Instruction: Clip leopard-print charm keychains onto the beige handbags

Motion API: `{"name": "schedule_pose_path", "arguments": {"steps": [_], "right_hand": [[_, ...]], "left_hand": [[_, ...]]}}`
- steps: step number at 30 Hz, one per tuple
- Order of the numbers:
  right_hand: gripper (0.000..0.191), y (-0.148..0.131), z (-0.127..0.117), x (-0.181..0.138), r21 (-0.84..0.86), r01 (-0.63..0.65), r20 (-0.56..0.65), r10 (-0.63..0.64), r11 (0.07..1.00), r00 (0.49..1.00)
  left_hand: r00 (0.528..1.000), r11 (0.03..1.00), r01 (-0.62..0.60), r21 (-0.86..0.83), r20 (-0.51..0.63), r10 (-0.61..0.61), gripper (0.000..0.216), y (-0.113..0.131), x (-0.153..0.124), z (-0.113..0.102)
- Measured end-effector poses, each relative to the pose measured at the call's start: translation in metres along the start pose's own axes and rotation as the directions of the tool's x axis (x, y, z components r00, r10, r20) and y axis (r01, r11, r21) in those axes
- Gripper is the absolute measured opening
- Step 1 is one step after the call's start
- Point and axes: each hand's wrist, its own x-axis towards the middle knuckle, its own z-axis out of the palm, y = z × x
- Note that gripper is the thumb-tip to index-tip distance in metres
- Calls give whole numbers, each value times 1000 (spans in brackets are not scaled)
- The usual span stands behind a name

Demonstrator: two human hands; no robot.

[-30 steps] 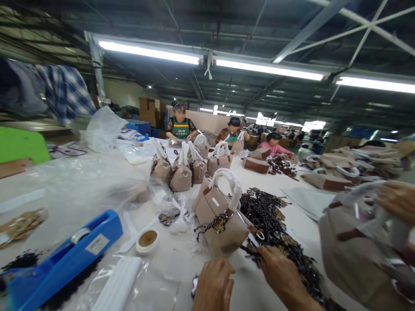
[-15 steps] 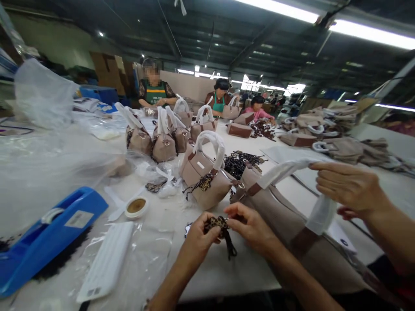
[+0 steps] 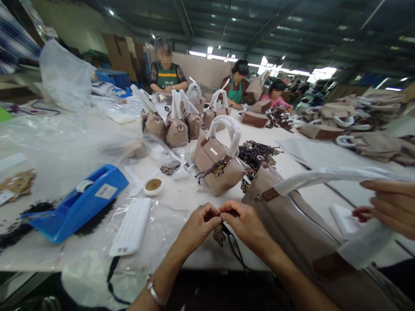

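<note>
My left hand [image 3: 201, 224] and my right hand [image 3: 244, 224] meet at the table's near edge, fingertips pinched together. From them hangs a leopard-print bag charm [image 3: 219, 235] with a dark cord [image 3: 236, 249] looping down on the right; the exact part pinched is hidden by the fingers. Just beyond my hands stands a beige handbag [image 3: 212, 166] with a wrapped white handle and a similar charm tied on. Close on my right, a larger beige bag [image 3: 292, 216] leans over, its wrapped handle touched by another person's hand [image 3: 391, 205].
On the left are a blue tape dispenser [image 3: 87, 203], a white power bank-like block [image 3: 131, 226] and a tape roll [image 3: 153, 186]. A pile of dark charms [image 3: 257, 153] lies behind the bags. Several finished-looking bags [image 3: 177, 129] stand farther back, with co-workers [image 3: 167, 75] beyond.
My fingertips have come together at the top of the charm, which now hangs below them. The other person's hand has shifted right in view, and the whole view has turned left and down.
</note>
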Motion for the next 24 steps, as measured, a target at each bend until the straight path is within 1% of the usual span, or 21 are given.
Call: {"name": "schedule_pose_path", "arguments": {"steps": [2, 4, 5, 6, 7, 9, 11, 12, 13, 14, 15, 17, 18, 19, 20, 22, 24], "right_hand": [[11, 1, 6, -4, -81, 132, -52, -136, 988, 989], [14, 4, 12, -7, -154, 280, -86, -295, 948, 952], [16, 5, 15, -8, -176, 333, -101, -353, 926, 930], [16, 7, 17, -7, -188, 359, -117, -383, 914, 916], [16, 9, 20, -6, -189, 357, -136, -385, 915, 913], [13, 12, 24, -3, -173, 303, -168, -331, 937, 929], [16, 13, 27, 0, -167, 260, -161, -286, 951, 945], [20, 13, 28, -1, -174, 261, -147, -287, 949, 947], [24, 12, 29, -2, -186, 278, -128, -303, 942, 944], [27, 10, 28, -5, -199, 303, -98, -326, 932, 940], [29, 8, 27, -10, -207, 328, -61, -347, 922, 936], [30, 3, 22, -20, -209, 350, 39, -350, 913, 936], [30, 1, 18, -25, -202, 343, 98, -330, 917, 939], [28, -1, 13, -30, -193, 326, 157, -299, 925, 941], [27, -2, 9, -33, -183, 298, 211, -259, 937, 943], [22, -3, 1, -36, -169, 227, 283, -173, 959, 943], [17, 1, -1, -35, -168, 163, 298, -108, 972, 949]], "left_hand": [[1000, 998, -16, 67, -4, 16, 18, 0, -2, -1], [999, 989, -41, 145, -11, 43, 18, 1, -5, -3], [998, 982, -54, 179, -16, 58, 18, 1, -6, -3], [998, 978, -64, 197, -17, 68, 19, 1, -6, -4], [997, 977, -70, 200, -13, 74, 19, 0, -6, -5], [997, 980, -73, 185, -13, 77, 21, -4, -4, -6], [996, 975, -50, 219, -58, 64, 23, -11, 0, -6], [994, 960, -20, 280, -98, 49, 23, -16, 3, -6], [989, 928, 24, 373, -142, 31, 22, -20, 5, -6], [983, 871, 69, 487, -182, 24, 21, -24, 7, -5], [977, 787, 102, 609, -209, 35, 21, -28, 9, -5], [972, 575, 117, 810, -214, 103, 21, -33, 11, -5], [969, 485, 108, 868, -200, 142, 21, -34, 12, -6], [965, 424, 102, 900, -193, 177, 20, -34, 13, -9], [960, 393, 104, 914, -196, 202, 20, -33, 14, -12], [942, 375, 138, 917, -238, 235, 18, -30, 18, -22], [923, 345, 198, 917, -293, 249, 16, -26, 24, -34]]}}
